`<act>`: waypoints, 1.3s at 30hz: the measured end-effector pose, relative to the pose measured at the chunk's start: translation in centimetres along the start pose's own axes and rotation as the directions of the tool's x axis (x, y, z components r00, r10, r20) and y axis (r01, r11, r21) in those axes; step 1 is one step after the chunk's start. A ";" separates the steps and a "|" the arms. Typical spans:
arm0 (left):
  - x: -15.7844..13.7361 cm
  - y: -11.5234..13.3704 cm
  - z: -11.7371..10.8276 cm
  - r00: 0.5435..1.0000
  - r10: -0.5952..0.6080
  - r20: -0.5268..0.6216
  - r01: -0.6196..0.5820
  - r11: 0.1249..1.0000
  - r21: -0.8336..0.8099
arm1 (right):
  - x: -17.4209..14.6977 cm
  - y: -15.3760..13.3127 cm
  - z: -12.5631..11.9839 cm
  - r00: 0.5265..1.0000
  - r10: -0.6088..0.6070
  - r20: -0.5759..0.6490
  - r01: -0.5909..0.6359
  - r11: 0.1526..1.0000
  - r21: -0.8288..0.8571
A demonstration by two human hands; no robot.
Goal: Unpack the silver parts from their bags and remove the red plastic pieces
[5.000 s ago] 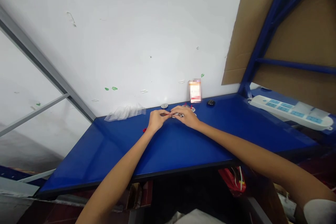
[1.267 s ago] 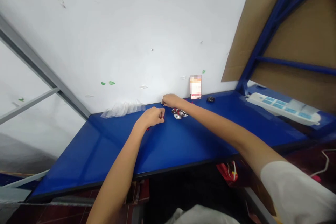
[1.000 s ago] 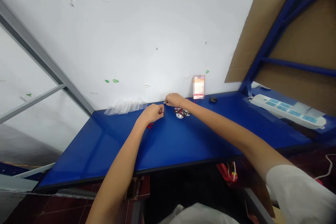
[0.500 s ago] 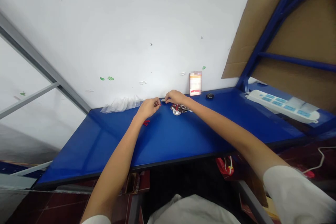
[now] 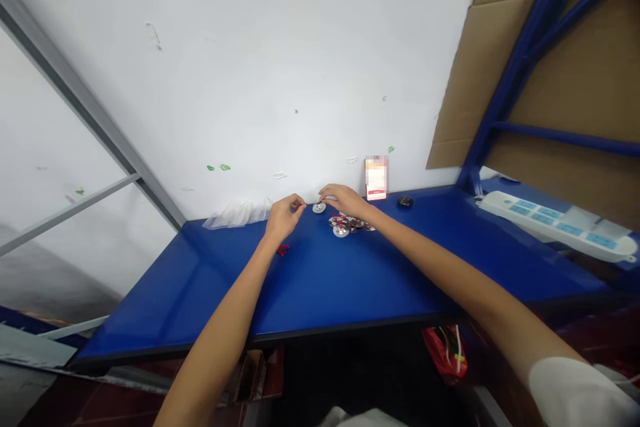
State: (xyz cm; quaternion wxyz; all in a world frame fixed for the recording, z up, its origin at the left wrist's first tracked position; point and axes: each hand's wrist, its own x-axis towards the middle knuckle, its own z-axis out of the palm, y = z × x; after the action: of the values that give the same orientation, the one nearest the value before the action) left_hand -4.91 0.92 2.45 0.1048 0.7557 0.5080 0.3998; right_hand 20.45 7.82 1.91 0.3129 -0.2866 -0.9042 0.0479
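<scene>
My left hand (image 5: 285, 217) hovers over the far part of the blue table, thumb and fingertips pinched together; what they hold is too small to make out. Just to its right, my right hand (image 5: 344, 199) has its fingertips closed at the upper edge of a round silvery metal disc (image 5: 319, 209) with a raised centre. Below the right hand lies a pile of similar shiny discs (image 5: 341, 231) with bits of red among them. Several short red pieces (image 5: 283, 250) lie beside my left wrist.
White translucent plastic bags (image 5: 237, 215) lie along the wall. A phone (image 5: 377, 179) with a lit screen leans against the wall, near a small black object (image 5: 405, 201). A white power strip (image 5: 560, 223) sits at the right of the blue table (image 5: 320, 293).
The view has tilted up slightly, so the scene sits lower. The disc at my right fingertips now shows more of its round face. The speck of red at my left fingertips is less visible.
</scene>
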 end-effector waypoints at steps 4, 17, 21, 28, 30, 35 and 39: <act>-0.2 1.4 0.4 0.996 -0.093 -0.002 0.088 0.957 -0.276 | -2.8 -2.1 -2.2 0.995 -0.035 -0.096 0.038 0.999 0.034; -1.7 3.6 2.4 0.995 0.053 0.079 -0.024 0.944 -0.328 | -5.8 -4.6 -3.2 1.000 0.011 0.000 -0.011 0.989 0.145; -1.9 3.8 2.8 0.986 0.152 0.072 -0.132 0.964 -0.229 | -6.7 -4.9 -3.0 0.994 0.111 -0.005 -0.105 0.956 0.274; -2.1 3.9 3.2 0.975 0.205 0.085 -0.183 0.960 -0.213 | -7.1 -5.0 -1.4 0.981 0.193 -0.034 -0.141 0.814 0.563; -2.2 4.1 3.3 0.971 0.227 0.069 -0.212 0.960 -0.181 | -7.1 -5.0 -1.0 0.975 0.216 -0.045 -0.139 0.759 0.636; -2.5 4.2 3.6 0.961 0.265 0.075 -0.253 0.957 -0.138 | -7.2 -5.0 -0.2 0.961 0.268 -0.071 -0.139 0.688 0.712; -2.3 4.1 3.3 0.950 0.282 0.134 -0.264 0.955 -0.138 | -7.3 -4.6 0.1 0.968 0.245 -0.050 -0.142 0.705 0.695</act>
State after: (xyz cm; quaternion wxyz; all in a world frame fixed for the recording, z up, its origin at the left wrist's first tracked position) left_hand -0.17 -2.13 1.40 0.1315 0.8395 0.3643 0.3810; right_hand 22.83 -0.04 -0.87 0.4516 -0.2465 -0.7629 0.3915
